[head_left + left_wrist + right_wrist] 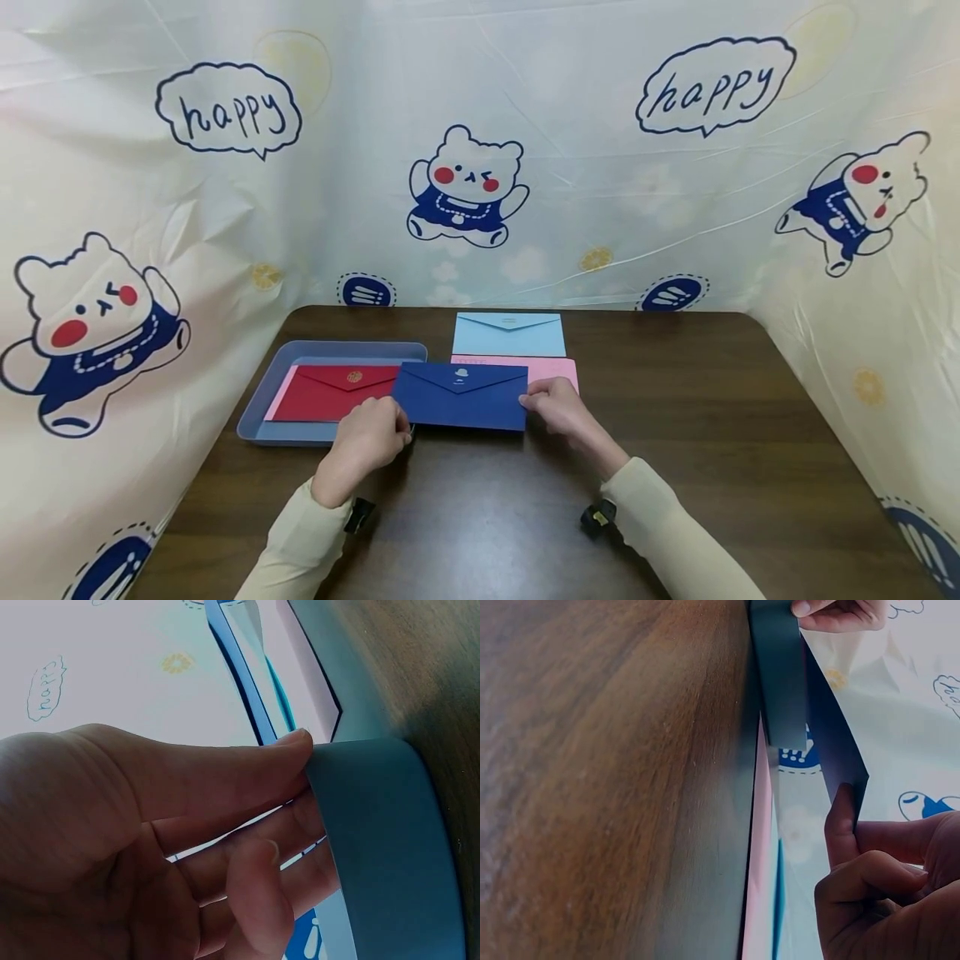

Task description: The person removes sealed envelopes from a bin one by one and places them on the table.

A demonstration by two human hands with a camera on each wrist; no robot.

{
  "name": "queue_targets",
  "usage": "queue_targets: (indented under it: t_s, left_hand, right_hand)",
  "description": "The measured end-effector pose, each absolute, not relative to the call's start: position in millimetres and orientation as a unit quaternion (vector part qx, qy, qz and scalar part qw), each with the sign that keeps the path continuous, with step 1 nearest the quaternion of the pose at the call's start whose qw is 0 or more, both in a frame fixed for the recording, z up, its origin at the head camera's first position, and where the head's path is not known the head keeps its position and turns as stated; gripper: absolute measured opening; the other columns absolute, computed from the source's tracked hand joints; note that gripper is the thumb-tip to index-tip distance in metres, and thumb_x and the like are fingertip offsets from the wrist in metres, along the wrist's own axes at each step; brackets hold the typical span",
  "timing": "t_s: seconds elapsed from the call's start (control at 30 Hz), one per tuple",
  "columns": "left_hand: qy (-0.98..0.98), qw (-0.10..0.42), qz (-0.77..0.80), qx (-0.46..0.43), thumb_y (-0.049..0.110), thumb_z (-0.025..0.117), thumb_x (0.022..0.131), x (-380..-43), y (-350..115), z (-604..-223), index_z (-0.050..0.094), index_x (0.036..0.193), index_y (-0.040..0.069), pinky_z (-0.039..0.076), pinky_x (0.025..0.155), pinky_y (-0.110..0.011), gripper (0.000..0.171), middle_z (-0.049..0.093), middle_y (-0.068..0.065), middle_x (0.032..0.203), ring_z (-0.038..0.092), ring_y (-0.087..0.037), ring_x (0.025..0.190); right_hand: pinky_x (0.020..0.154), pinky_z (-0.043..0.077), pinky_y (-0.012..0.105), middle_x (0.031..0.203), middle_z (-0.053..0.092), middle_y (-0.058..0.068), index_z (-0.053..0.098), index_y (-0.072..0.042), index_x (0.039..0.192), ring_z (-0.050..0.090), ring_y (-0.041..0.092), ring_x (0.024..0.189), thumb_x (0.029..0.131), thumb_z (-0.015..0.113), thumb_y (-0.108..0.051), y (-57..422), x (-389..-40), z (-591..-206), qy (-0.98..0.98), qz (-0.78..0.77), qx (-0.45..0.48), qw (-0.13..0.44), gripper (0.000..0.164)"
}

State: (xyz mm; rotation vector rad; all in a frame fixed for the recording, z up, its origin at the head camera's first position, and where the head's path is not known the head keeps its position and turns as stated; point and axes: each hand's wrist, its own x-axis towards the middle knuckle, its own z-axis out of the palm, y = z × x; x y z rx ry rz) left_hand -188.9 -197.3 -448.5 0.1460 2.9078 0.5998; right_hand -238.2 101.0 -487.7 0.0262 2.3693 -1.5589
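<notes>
In the head view, my right hand (558,408) pinches the right edge of a dark blue envelope (459,404) with a small printed emblem. The envelope's left end overlaps the right side of a blue-grey tray (360,353). At the tray's front right corner is my left hand (371,437); the left wrist view shows its thumb and fingers pinching the tray's wall (390,840). Inside the tray lies a red envelope (322,402) with a gold emblem, over a pink one (279,396). In the right wrist view the dark blue envelope (836,727) is raised and tilted.
Behind the dark blue envelope lie a pink envelope (555,372) and, farther back, a light blue envelope (510,340). All stand on a dark brown wooden table (675,400). A printed curtain (585,167) surrounds the table's back and sides.
</notes>
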Motion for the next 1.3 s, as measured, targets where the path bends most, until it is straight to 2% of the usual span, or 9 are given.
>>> queue_targets:
  t_s: [0.2,0.47,0.67,0.9,1.07,1.3]
  left_hand:
    - [0.975,0.084,0.201,0.046,0.006,0.085,0.082,-189.4,-197.5,-448.8,0.081,0.090,0.008,0.054,0.055,-0.036,0.009,0.068,-0.004,0.078,0.059,-0.021,0.067]
    - [0.975,0.083,0.199,0.048,0.007,0.087,0.080,-189.5,-198.1,-448.5,0.081,0.089,0.008,0.054,0.055,-0.036,0.011,0.068,-0.004,0.079,0.059,-0.021,0.067]
    - [0.976,0.080,0.198,0.045,0.007,0.088,0.079,-190.2,-197.4,-449.4,0.081,0.090,0.008,0.054,0.056,-0.037,0.013,0.069,-0.004,0.079,0.060,-0.021,0.067]
    - [0.975,0.079,0.203,0.045,0.006,0.087,0.080,-189.5,-197.1,-450.3,0.081,0.090,0.008,0.054,0.055,-0.036,0.013,0.069,-0.004,0.079,0.060,-0.021,0.068]
    - [0.975,0.080,0.204,0.046,0.006,0.088,0.080,-189.3,-197.4,-449.4,0.081,0.091,0.008,0.055,0.056,-0.037,0.013,0.069,-0.004,0.079,0.061,-0.021,0.068]
    - [0.974,0.082,0.206,0.044,0.006,0.087,0.080,-188.6,-197.8,-448.9,0.081,0.091,0.008,0.055,0.057,-0.038,0.013,0.069,-0.004,0.080,0.061,-0.022,0.070]
  right_hand:
    - [0.060,0.046,0.033,0.079,0.058,0.015,0.069,-0.003,0.083,0.057,0.030,0.081,0.103,0.063,-0.014,104.7,-238.5,-487.3,0.825,-0.544,0.008,0.151,0.024]
    - [0.053,0.038,0.030,0.066,0.046,0.006,0.065,0.006,0.082,0.048,0.025,0.065,0.103,0.063,-0.012,111.4,-235.4,-487.3,0.824,-0.548,0.001,0.146,0.028]
    - [0.048,0.033,0.028,0.065,0.043,0.004,0.063,0.006,0.082,0.043,0.021,0.057,0.103,0.063,-0.012,115.2,-233.4,-486.4,0.823,-0.550,0.008,0.141,0.028]
    - [0.050,0.034,0.028,0.069,0.048,0.006,0.065,-0.003,0.081,0.046,0.021,0.061,0.103,0.063,-0.013,119.5,-231.6,-486.4,0.827,-0.544,0.016,0.139,0.025]
    - [0.048,0.031,0.028,0.064,0.043,0.004,0.062,-0.002,0.078,0.041,0.019,0.052,0.104,0.062,-0.011,122.8,-229.6,-488.1,0.823,-0.549,0.010,0.145,0.028]
    - [0.047,0.032,0.028,0.063,0.042,0.003,0.061,0.002,0.080,0.040,0.018,0.049,0.104,0.061,-0.011,126.9,-225.4,-490.0,0.824,-0.549,0.005,0.144,0.028]
